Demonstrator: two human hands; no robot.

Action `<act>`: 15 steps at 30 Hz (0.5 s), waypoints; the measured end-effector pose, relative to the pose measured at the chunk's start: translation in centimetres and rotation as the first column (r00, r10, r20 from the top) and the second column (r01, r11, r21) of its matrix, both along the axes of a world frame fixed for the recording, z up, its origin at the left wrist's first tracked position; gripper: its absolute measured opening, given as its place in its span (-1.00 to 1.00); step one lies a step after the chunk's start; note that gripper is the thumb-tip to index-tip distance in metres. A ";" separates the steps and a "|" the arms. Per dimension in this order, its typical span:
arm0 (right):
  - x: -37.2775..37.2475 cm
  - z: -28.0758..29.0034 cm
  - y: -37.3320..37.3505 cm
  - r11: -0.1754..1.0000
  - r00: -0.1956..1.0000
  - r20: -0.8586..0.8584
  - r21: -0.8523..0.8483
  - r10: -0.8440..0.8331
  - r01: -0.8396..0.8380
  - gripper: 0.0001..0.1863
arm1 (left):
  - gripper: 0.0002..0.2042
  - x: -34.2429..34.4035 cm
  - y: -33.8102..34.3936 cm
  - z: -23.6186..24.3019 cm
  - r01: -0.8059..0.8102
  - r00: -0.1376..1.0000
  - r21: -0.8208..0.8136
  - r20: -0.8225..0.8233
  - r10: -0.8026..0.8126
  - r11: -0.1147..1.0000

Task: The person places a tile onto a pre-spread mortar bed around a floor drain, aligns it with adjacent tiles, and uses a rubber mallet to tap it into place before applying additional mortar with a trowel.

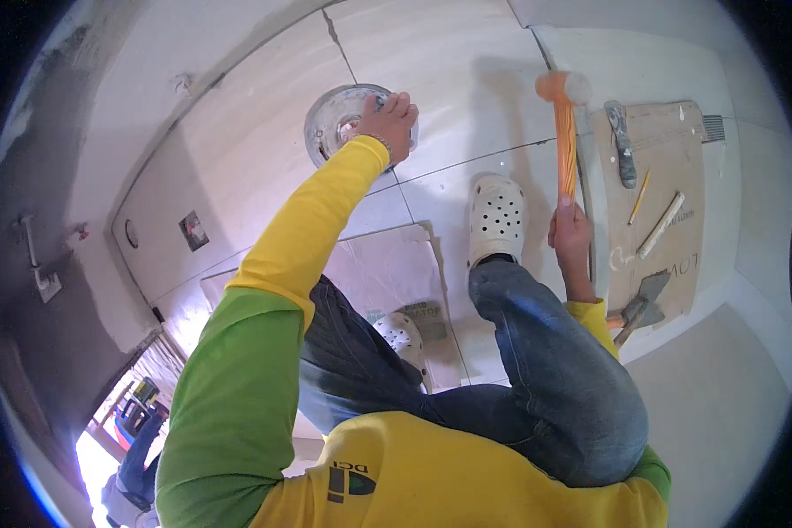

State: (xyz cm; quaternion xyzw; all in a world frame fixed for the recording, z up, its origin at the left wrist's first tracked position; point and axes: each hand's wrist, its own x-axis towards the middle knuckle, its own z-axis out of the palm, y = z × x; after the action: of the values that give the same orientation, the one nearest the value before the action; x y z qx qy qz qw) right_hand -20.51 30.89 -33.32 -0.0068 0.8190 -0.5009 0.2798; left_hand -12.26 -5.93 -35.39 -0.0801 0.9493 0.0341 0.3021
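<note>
Currently gripping an orange mallet (pixel 566 132) over floor tiles (pixel 449 114) with the right hand (pixel 572 233), left hand (pixel 392 125) at a round pan (pixel 326 123), cannot tell if holding it; seemingly past laying, with joints (pixel 453 167) left unfilled

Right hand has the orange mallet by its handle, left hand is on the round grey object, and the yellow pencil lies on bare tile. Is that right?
No: the head view shows the yellow pencil lying on the brown cardboard sheet, not bare tile. The right hand has the orange mallet by its handle, and the left hand is on the round grey object.
</note>
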 end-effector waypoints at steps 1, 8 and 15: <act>-0.3 -0.1 -0.5 1.000 1.000 -0.005 0.004 0.001 -0.001 -0.43 | -0.34 -0.3 0.2 0.1 0.010 1.000 0.007 0.018 -0.010 1.000; -1.8 -3.9 -0.9 0.967 0.992 0.043 0.221 0.119 -0.125 -0.46 | -0.32 -0.6 0.6 -0.7 0.038 0.999 -0.049 0.022 -0.037 0.998; -1.0 -3.3 -0.9 0.980 0.995 0.007 0.170 0.100 -0.099 -0.30 | -0.32 2.3 6.0 0.8 -0.074 0.991 0.102 -0.105 0.085 0.992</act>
State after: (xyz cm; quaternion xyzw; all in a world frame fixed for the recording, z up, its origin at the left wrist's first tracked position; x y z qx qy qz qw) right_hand -21.53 29.95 -36.66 -0.0241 0.8575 -0.4147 0.3035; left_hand -9.99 0.10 -34.63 -0.1010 0.9577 0.0970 0.2515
